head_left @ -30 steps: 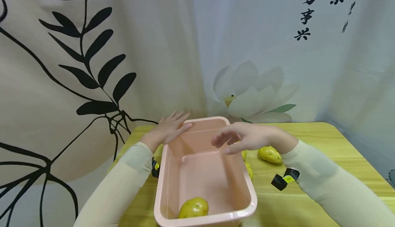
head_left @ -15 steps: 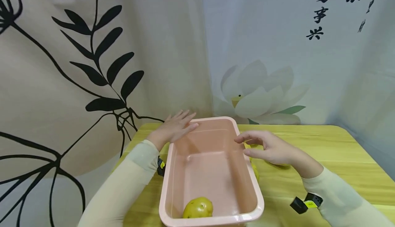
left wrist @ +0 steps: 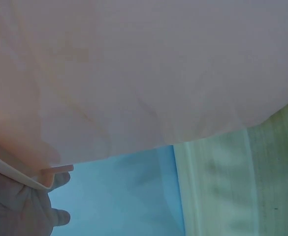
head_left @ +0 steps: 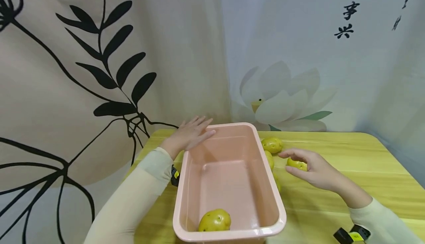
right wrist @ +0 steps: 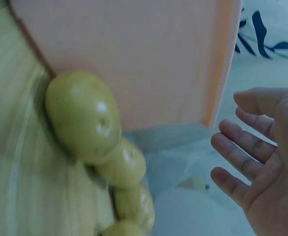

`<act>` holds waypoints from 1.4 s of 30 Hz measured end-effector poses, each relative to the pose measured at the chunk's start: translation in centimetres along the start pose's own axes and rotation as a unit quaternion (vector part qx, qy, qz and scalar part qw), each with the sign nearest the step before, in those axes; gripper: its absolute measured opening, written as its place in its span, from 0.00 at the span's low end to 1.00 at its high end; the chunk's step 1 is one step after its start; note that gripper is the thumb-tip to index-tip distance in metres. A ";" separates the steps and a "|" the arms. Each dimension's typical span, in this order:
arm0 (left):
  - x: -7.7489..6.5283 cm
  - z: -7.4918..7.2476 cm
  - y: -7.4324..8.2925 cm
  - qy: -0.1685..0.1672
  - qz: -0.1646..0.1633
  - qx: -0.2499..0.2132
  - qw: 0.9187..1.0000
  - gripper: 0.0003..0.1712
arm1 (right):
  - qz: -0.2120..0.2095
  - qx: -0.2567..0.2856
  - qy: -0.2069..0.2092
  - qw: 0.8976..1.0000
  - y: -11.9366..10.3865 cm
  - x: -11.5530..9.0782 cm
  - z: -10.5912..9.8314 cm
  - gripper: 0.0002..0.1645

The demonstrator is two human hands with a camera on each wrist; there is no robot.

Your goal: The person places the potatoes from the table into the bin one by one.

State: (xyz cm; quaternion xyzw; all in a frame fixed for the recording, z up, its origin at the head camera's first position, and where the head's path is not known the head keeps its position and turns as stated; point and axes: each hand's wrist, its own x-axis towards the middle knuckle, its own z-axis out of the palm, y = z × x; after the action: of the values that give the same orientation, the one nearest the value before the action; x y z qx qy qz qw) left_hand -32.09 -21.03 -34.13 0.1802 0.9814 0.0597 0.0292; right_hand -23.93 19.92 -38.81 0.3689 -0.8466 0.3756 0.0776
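The left hand (head_left: 190,135) lies over the far left corner of the pink tub (head_left: 229,185), its fingers outstretched along the rim rather than wrapped round anything, so this grip is wide; a flat hand there probably serves to steady the tub against sliding or tipping. Inside, a single potato (head_left: 214,220) sits at the near end, low against the wall closest to the person, where the sides would keep it from rolling off the desk (head_left: 358,163). Three more potatoes (head_left: 272,145) are just outside the tub's right wall, perhaps set there so that they lie within easy reach of the right side. The right hand (head_left: 315,168) hangs by another potato (head_left: 297,164), partly hidden behind the fingers, on the desk farther out to the right; its grip is wide and holds nothing, thumb and fingers loosely bowed apart with bare space between them, a shape that would suit something round, and the right wrist view shows a gap between that hand and the potatoes
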 end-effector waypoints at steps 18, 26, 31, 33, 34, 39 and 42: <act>0.1 -0.4 0.1 -0.007 0.000 0.002 1.000 0.47 | 0.082 -0.083 0.026 0.993 5.1 -3.6 -2.9 0.26; 0.1 -0.2 0.0 -0.005 0.001 0.012 1.000 0.48 | 0.108 -0.059 -0.005 0.992 7.3 -3.3 -2.7 0.36; 0.1 0.0 -0.1 0.002 0.004 0.023 1.000 0.49 | 0.113 -0.066 -0.014 0.991 8.5 -3.1 -1.7 0.39; 0.1 0.0 -0.1 0.007 0.008 0.027 1.000 0.49 | 0.109 -0.071 -0.013 0.991 8.7 -3.0 -1.4 0.39; 0.1 0.0 0.0 0.009 0.009 0.031 0.999 0.48 | 0.106 -0.074 -0.013 0.992 8.8 -2.9 -1.3 0.39; 0.1 0.0 0.1 0.016 0.013 0.038 0.999 0.48 | 0.111 -0.088 -0.024 0.990 9.4 -2.6 -0.5 0.41; 0.0 0.0 0.1 0.017 0.012 0.038 0.999 0.48 | 0.116 -0.096 -0.034 0.988 9.7 -2.2 -0.3 0.42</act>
State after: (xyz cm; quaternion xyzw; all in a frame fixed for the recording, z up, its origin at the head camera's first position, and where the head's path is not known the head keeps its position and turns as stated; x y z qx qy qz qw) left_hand -32.07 -20.91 -34.10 0.1922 0.9810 0.0259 0.0047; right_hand -29.00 25.71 -45.16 0.2721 -0.9179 0.2861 0.0395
